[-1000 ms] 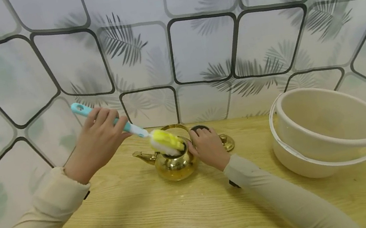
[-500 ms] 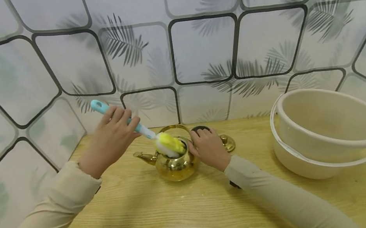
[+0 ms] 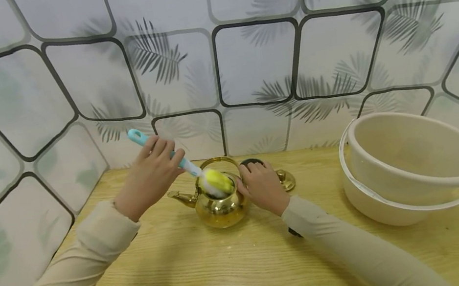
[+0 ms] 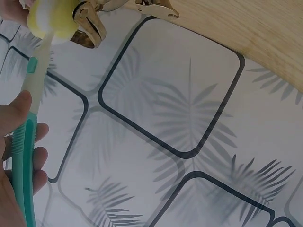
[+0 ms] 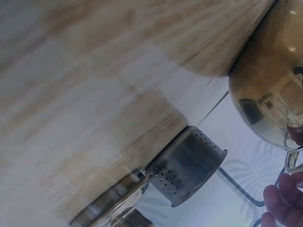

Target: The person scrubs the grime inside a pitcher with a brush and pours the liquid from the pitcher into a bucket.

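Note:
My left hand (image 3: 148, 175) grips the light blue handle of a sponge brush (image 3: 138, 137). The brush slants down to the right, and its yellow and white sponge head (image 3: 217, 182) sits in the mouth of a shiny gold teapot (image 3: 222, 213). In the left wrist view, the thumb lies along the front of the brush handle (image 4: 24, 151). At the teapot's right side my right hand (image 3: 264, 184) holds it by the rim and the foot of its arched handle. The spout points left. Teapot and curled right fingertips (image 5: 284, 201) appear at the right wrist view's edge.
Behind the right hand stands a perforated metal strainer (image 5: 189, 163), with the gold lid (image 3: 286, 180) beside it on the wooden table (image 3: 276, 274). A large cream bucket (image 3: 408, 205) with another tub set in it stands at the right. Patterned wall (image 3: 258, 64) rises behind.
My left hand has moved right and slightly down, so the brush stands steeper and its head sits lower in the teapot. The right hand and teapot have stayed in place.

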The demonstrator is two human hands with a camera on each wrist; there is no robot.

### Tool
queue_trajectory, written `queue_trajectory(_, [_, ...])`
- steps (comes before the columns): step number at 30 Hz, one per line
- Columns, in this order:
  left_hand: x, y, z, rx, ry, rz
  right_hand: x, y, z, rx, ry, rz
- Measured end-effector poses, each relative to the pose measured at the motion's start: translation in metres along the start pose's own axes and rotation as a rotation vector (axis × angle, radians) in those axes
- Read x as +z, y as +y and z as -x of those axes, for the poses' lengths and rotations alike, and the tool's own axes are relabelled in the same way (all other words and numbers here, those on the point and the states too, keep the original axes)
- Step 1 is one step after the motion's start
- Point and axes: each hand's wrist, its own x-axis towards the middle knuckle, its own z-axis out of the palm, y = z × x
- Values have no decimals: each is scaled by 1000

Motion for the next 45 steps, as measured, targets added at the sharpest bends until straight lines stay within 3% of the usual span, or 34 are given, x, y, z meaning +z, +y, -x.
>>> queue_trajectory(16, [16, 2, -6, 67, -37, -32, -1, -1, 0, -3, 21, 9])
queue_trajectory(28, [22, 13, -17, 93, -156, -17, -1, -1, 0, -6, 17, 22])
queue_trajectory(38, [24, 15, -25, 87, -225, 119, 0, -1, 0, -5, 23, 15])
queue_trajectory(45, [31, 12, -25, 106, -219, 161, -1, -2, 0, -2, 24, 7])
